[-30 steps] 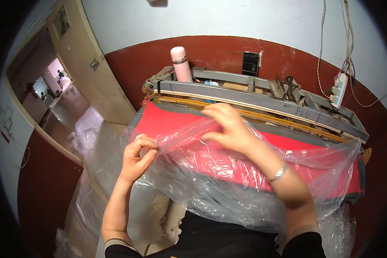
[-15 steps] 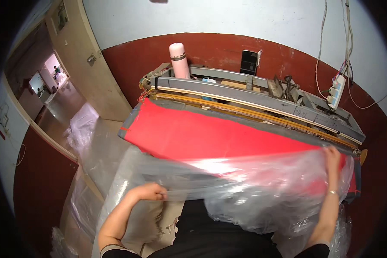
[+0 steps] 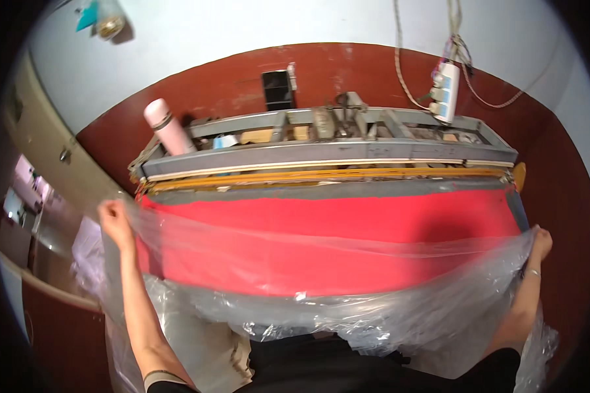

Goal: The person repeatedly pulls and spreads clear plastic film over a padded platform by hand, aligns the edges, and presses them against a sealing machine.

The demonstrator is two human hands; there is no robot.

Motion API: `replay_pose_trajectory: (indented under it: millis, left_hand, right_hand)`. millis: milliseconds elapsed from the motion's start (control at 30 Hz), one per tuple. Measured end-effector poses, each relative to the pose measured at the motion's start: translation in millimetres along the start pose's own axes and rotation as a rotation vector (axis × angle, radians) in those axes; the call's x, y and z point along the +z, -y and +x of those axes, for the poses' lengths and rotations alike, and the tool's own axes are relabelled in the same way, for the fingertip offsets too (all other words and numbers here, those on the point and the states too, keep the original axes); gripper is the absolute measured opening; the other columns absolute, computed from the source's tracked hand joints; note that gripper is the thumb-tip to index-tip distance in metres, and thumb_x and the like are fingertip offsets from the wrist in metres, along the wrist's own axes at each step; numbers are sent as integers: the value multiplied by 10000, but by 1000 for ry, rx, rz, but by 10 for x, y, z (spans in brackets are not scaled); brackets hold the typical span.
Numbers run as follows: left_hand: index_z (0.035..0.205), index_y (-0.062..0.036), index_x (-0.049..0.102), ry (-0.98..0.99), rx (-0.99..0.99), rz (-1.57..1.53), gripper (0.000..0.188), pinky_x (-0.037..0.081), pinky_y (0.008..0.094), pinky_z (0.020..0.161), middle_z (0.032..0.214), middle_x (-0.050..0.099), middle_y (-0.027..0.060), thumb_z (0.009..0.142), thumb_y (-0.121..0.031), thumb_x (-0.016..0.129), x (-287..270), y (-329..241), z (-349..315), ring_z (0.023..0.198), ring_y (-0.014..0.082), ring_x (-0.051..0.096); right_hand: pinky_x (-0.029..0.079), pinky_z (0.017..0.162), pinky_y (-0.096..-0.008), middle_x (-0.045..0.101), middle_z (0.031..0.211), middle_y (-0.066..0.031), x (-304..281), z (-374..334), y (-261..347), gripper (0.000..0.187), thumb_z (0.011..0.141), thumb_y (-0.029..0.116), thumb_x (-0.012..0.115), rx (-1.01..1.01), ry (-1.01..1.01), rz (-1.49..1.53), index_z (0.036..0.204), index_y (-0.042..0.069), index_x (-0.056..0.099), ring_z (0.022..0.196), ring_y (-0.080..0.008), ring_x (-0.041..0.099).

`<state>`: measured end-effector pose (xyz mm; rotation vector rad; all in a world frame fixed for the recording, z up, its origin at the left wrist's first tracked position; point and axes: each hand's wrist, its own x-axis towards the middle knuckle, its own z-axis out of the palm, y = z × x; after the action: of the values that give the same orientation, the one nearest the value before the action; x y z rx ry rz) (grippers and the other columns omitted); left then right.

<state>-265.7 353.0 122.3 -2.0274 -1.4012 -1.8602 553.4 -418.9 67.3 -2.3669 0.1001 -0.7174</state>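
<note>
A sheet of clear plastic film [image 3: 373, 321] stretches between my two hands, across the front of a flat red surface [image 3: 321, 223] edged in grey. My left hand [image 3: 115, 219] is closed on the film beyond the red surface's left edge. At the opposite side my right hand [image 3: 541, 242] grips the film by the right edge, a thin bracelet on its wrist. The film's upper part lies see-through over the red, and its loose folds bunch up against my body.
Behind the red surface a grey metal frame [image 3: 255, 154] holds a pink thermos [image 3: 167, 128], leaning, and small tools. Yellow strips [image 3: 321, 175] run along it. A white power strip [image 3: 444, 93] hangs on cables. A door [image 3: 62, 131] and more crumpled plastic [image 3: 88, 255] are at the left.
My left hand has moved far out to the left and forward, drawing the film wide across the red surface. My right hand stays at the right edge. The view has turned right.
</note>
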Motion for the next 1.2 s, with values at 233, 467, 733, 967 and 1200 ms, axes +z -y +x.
replay_pose_trajectory:
  millis: [233,467,733,967,1200]
  left_hand:
    - [1274,42,452,736,-136,329,561,249,371,1078,1351,412,219,889,-357,540,657,942,-614,1293,309,348]
    - [1157,21,559,310,195,497,377,431,366,898,1178,571,176,923,-269,503,775,900,-451,1053,297,558]
    - [977,-33,606,1562,-322,-853,200,455,289,789,973,592,73,818,-141,659,341,-3676,-2016,933,155,555]
    - [987,-17,551,1866,508,-821,225,459,367,732,879,621,107,863,-197,605,149,-4087,-3133,847,266,602]
    - [1161,-26,414,1180,-555,-1726,494,547,356,592,694,552,29,828,-302,652,-404,-3817,-2008,558,133,558]
  right_hand:
    - [500,739,-446,660,925,-161,377,-446,702,255,774,293,624,72,102,-381,872,64,682,872,-348,635]
    - [510,708,-461,662,890,-166,526,-389,761,241,852,289,553,18,27,-510,932,65,593,856,-346,644]
    - [509,710,-447,663,876,-163,461,-451,778,205,847,254,556,55,12,-520,920,64,581,832,-332,650]
    - [514,697,-455,655,874,-178,584,-430,721,226,847,272,567,27,27,-449,935,65,576,837,-346,645]
    - [502,701,-453,657,854,-168,440,-423,644,219,868,272,533,-40,13,-475,923,65,580,837,-343,642]
